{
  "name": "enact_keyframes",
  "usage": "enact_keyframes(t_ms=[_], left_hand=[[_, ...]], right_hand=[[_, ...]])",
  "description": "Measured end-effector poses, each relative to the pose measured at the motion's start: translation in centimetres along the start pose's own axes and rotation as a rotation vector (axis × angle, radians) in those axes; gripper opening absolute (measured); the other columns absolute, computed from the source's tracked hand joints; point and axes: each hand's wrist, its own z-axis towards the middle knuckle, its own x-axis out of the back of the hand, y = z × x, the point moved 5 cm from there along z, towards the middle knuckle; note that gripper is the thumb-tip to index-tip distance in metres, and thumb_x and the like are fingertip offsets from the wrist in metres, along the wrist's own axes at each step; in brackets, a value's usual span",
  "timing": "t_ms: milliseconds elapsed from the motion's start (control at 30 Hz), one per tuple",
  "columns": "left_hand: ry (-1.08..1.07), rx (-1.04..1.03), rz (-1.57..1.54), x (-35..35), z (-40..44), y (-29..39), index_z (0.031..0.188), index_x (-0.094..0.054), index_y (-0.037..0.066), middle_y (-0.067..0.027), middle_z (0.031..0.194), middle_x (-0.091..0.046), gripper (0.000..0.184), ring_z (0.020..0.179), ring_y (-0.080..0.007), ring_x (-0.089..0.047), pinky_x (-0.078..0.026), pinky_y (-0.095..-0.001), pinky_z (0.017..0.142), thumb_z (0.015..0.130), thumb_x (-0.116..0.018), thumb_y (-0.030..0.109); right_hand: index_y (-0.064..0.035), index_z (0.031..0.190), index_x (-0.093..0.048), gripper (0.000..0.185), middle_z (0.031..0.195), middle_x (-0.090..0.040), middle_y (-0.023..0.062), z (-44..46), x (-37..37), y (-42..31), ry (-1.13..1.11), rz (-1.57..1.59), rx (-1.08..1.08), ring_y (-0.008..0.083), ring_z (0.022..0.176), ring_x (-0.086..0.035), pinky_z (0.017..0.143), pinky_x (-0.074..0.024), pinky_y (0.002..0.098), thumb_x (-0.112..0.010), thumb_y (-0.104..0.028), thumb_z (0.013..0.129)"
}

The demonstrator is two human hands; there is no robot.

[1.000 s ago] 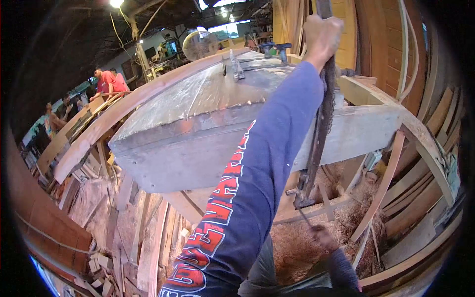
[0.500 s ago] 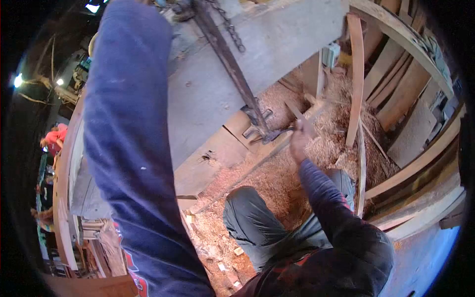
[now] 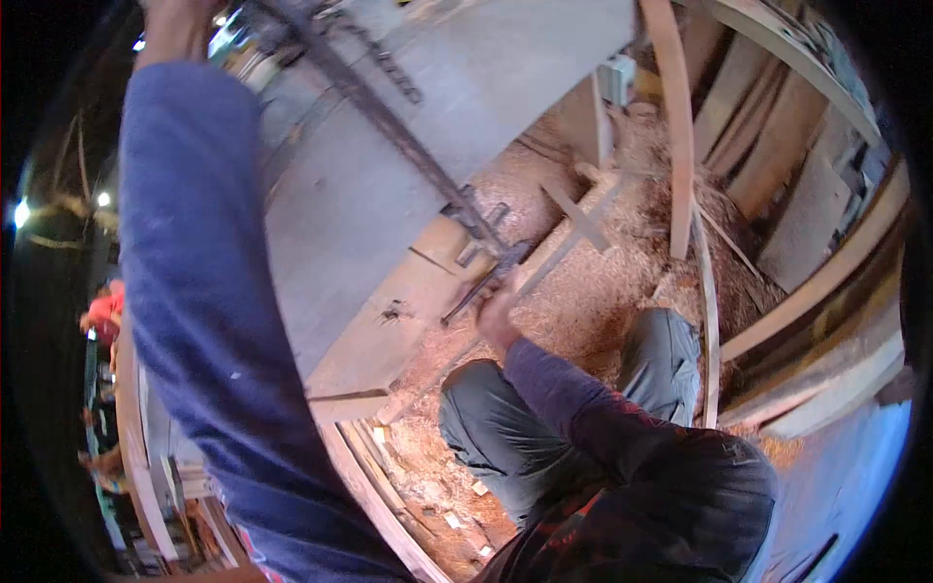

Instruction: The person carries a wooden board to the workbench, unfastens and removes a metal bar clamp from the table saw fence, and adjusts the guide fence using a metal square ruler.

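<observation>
A long dark metal bar clamp (image 3: 389,124) lies across a wide grey board (image 3: 335,199), its screw end at the board's near edge. At that end my right hand (image 3: 498,319) is closed on the clamp's handle (image 3: 461,304), a thin dark rod that sticks out to the left of the fingers. My left arm reaches up the left side of the view. Only the wrist and part of my left hand (image 3: 177,24) show at the top edge; its fingers are cut off from sight. A short chain (image 3: 389,70) rests on the board beside the bar.
Wood shavings (image 3: 632,262) cover the ground around my knees. Curved wooden strips (image 3: 671,126) and stacked planks (image 3: 807,165) stand on the right. A small wooden cross-piece (image 3: 575,219) lies right of the clamp. A person in red (image 3: 102,309) is at far left.
My right hand has moved left and down to the near side of the clamp's end, and the handle has swung from the right to the left. The whole view has shifted.
</observation>
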Motion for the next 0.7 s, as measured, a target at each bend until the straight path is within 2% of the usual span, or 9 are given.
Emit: enact_keyframes(t_ms=[133, 200, 367, 433, 467, 533, 600, 633, 700], left_hand=[[-0.024, -0.111, 0.125, 0.8, 1.2, -0.9, 0.065, -0.044, 0.019, 0.0070, 0.052, -0.032, 0.025, 0.038, -0.0062, -0.030, -0.027, -0.0232, 0.037, 0.079, -0.063, 0.028], [-0.085, -0.403, 0.557, 0.4, 1.8, -0.1, 0.080, -0.064, -0.004, -0.0164, 0.071, -0.066, 0.025, 0.054, -0.0256, -0.063, -0.049, -0.0393, 0.047, 0.089, -0.050, 0.014], [0.011, -0.495, 0.646, 0.5, 1.5, 0.6, 0.067, -0.068, -0.003, -0.0241, 0.071, -0.070, 0.033, 0.064, -0.0333, -0.070, -0.052, -0.0466, 0.052, 0.087, -0.050, 0.016], [-0.008, -0.537, 0.777, 0.5, 0.8, 0.9, 0.077, -0.073, -0.004, -0.0240, 0.075, -0.071, 0.022, 0.066, -0.0361, -0.072, -0.054, -0.0489, 0.054, 0.084, -0.059, 0.013], [-0.006, -0.549, 0.749, 0.4, 0.2, 1.2, 0.077, -0.073, -0.004, -0.0240, 0.075, -0.071, 0.022, 0.066, -0.0361, -0.072, -0.054, -0.0489, 0.054, 0.084, -0.059, 0.013], [0.057, 0.045, 0.109, 1.0, 0.3, -1.1, 0.103, -0.065, 0.000, -0.0003, 0.073, -0.044, 0.023, 0.059, -0.0102, -0.042, -0.037, -0.0256, 0.053, 0.101, -0.056, 0.021], [0.013, 0.086, -0.001, 2.0, 2.3, -2.8, 0.096, -0.065, 0.001, 0.0025, 0.068, -0.040, 0.017, 0.053, -0.0074, -0.036, -0.032, -0.0231, 0.049, 0.096, -0.062, 0.019], [0.002, 0.073, -0.092, 1.9, 2.2, -2.8, 0.072, -0.061, 0.009, 0.0038, 0.061, -0.041, 0.016, 0.049, -0.0052, -0.035, -0.028, -0.0225, 0.045, 0.088, -0.065, 0.009], [0.021, 0.109, -0.034, 1.6, 2.0, -2.8, 0.084, -0.062, 0.006, 0.0028, 0.064, -0.039, 0.008, 0.050, -0.0069, -0.036, -0.030, -0.0236, 0.046, 0.091, -0.063, 0.011]], right_hand=[[-0.0081, 0.099, -0.058, 0.038, 0.075, -0.062, 0.0077, -5.5, -2.5, 3.7, 0.251, -0.224, -0.200, 0.0209, 0.071, -0.066, 0.055, -0.0504, 0.0382, -0.052, -0.045, 0.102], [-0.0062, 0.105, -0.058, 0.023, 0.075, -0.056, 0.0063, -7.5, -2.8, 0.4, 0.141, -0.925, -0.194, 0.0188, 0.062, -0.058, 0.054, -0.0503, 0.0364, -0.063, -0.028, 0.099], [-0.0044, 0.104, -0.059, 0.024, 0.071, -0.052, 0.0016, -8.5, -5.4, -16.9, -0.078, -1.326, -0.509, 0.0111, 0.060, -0.051, 0.051, -0.0483, 0.0325, -0.070, -0.024, 0.096], [-0.0052, 0.109, -0.062, 0.025, 0.070, -0.053, 0.0000, -7.8, -8.7, -20.6, -0.290, -1.353, -0.928, 0.0095, 0.059, -0.052, 0.048, -0.0471, 0.0303, -0.069, -0.025, 0.097], [-0.0052, 0.109, -0.062, 0.025, 0.070, -0.053, 0.0000, -5.9, -9.5, -22.2, -0.278, -1.358, -0.898, 0.0095, 0.059, -0.052, 0.048, -0.0471, 0.0303, -0.069, -0.025, 0.097], [-0.0068, 0.105, -0.067, 0.018, 0.071, -0.055, -0.0001, -1.6, -9.9, -24.4, -0.475, -1.962, -0.794, 0.0094, 0.056, -0.053, 0.045, -0.0459, 0.0290, -0.068, -0.022, 0.097], [-0.0057, 0.099, -0.070, 0.012, 0.073, -0.060, 0.0020, -0.4, -11.1, -26.4, -0.431, -1.898, -0.559, 0.0107, 0.053, -0.054, 0.043, -0.0456, 0.0301, -0.065, -0.016, 0.096], [-0.0027, 0.098, -0.070, 0.012, 0.074, -0.063, 0.0056, 1.5, -8.3, -27.6, -0.554, -1.698, -0.308, 0.0136, 0.060, -0.059, 0.052, -0.0516, 0.0315, -0.062, -0.012, 0.095], [-0.0013, 0.099, -0.070, 0.014, 0.075, -0.065, 0.0074, 1.2, -5.9, -28.7, -0.537, -1.835, 0.023, 0.0156, 0.065, -0.061, 0.060, -0.0530, 0.0338, -0.061, -0.011, 0.095]])
